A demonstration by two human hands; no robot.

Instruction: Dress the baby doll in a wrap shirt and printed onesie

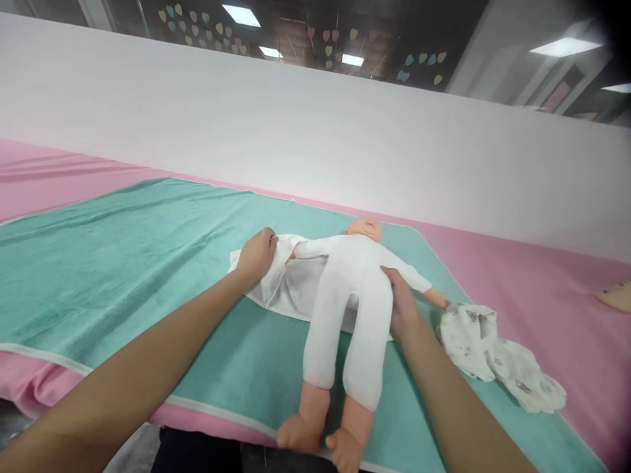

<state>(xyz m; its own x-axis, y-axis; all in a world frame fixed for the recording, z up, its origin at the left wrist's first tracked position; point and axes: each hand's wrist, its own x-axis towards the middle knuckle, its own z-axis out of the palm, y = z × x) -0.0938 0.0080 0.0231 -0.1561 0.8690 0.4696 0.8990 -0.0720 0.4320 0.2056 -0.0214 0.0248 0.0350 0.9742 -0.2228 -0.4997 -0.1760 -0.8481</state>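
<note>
A baby doll (355, 276) with a white cloth body lies on its back on a green towel (172, 223), its feet towards me. White cloth (300, 286), perhaps a baby garment, is spread partly under its hips and to the left. My left hand (259, 255) is closed on the far left part of this cloth, beside the doll's hand. Against the doll's right-hand side in view, at the hip, my right hand (404, 302) grips with the thumb on top; its other fingers are mostly hidden.
Crumpled printed baby clothing (497, 355) lies to the right, by the doll's other hand. A pink sheet (517, 276) covers the table under the towel. Behind it stands a white wall panel (296, 131). A beige object (616, 295) shows at the right edge.
</note>
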